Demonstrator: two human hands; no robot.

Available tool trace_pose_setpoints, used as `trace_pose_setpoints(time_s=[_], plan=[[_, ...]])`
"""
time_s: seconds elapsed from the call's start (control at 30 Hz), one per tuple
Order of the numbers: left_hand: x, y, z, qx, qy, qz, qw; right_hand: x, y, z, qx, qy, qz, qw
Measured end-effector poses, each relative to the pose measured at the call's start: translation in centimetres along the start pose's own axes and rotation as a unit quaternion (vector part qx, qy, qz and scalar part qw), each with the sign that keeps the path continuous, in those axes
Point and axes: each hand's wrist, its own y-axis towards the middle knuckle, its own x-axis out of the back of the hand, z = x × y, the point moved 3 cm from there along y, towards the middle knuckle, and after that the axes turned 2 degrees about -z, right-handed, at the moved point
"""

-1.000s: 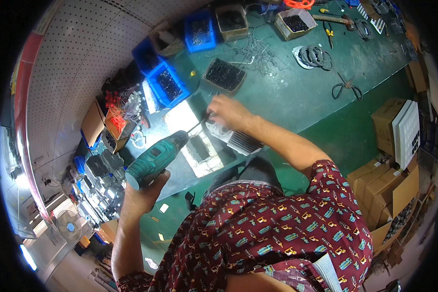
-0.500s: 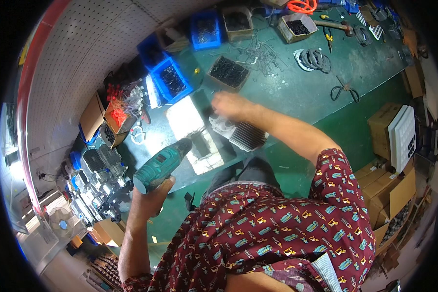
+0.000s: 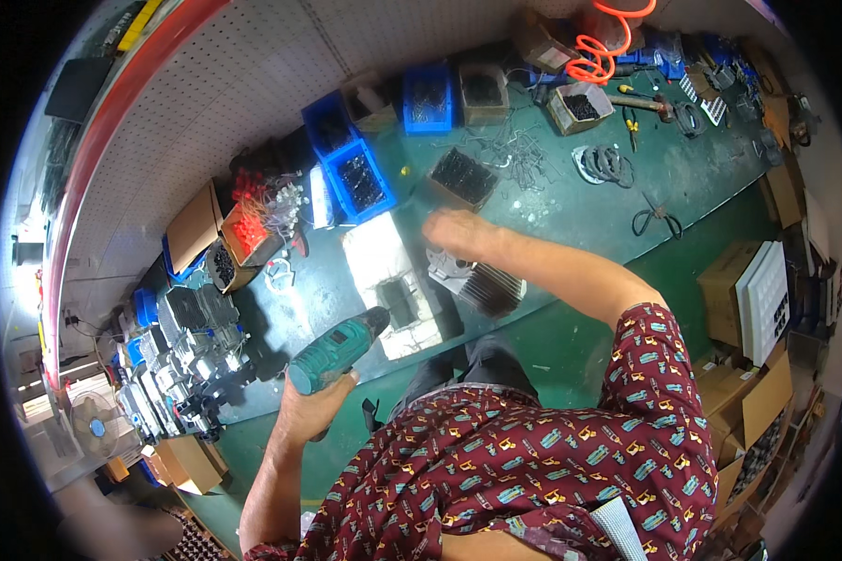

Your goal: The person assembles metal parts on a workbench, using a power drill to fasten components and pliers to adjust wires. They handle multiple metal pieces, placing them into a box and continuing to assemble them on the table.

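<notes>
My left hand [image 3: 313,409] is wrapped around the grip of a green cordless drill [image 3: 332,357], whose dark front end points up and right toward a white slab [image 3: 372,247] with a dark square on it. My right hand [image 3: 460,234] has its fingers curled over the far end of a grey finned metal housing [image 3: 492,288] lying at the bench's near edge. The fingertips are hidden, and whatever they may hold cannot be made out. Just beyond that hand is an open box of small dark parts [image 3: 463,178].
Blue bins [image 3: 360,178] of small parts line the back. To the left stand a box of red pieces [image 3: 249,232] and a cluster of metal housings [image 3: 192,346]. Stacked dark rings [image 3: 608,165], scissors [image 3: 657,217] and a hammer [image 3: 646,103] lie to the right.
The whole view has shifted, so the bench sits lower and farther right. The drill has drawn back slightly toward me from the white slab. My right hand stays by the finned housing.
</notes>
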Motion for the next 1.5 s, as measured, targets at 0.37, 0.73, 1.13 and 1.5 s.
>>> trace_pose_setpoints(time_s=[0.37,0.73,1.13,1.5], plan=[[-0.3,-2.0,4.5,-0.057,-0.093,-0.04,0.993,4.3,-5.1,0.9,-0.25,0.433,-0.329,0.801],[0.8,-1.4,13.0,-0.093,-0.054,-0.132,0.985,-5.1,-10.0,14.1,-0.395,0.442,-0.337,0.731],[0.4,1.5,18.2,-0.017,0.029,-0.173,0.984,0.9,-1.7,5.9,-0.335,0.277,-0.446,0.783],[-4.2,7.9,27.2,-0.022,0.222,-0.221,0.949,-4.8,-11.0,12.1,-0.35,0.24,-0.426,0.799]])
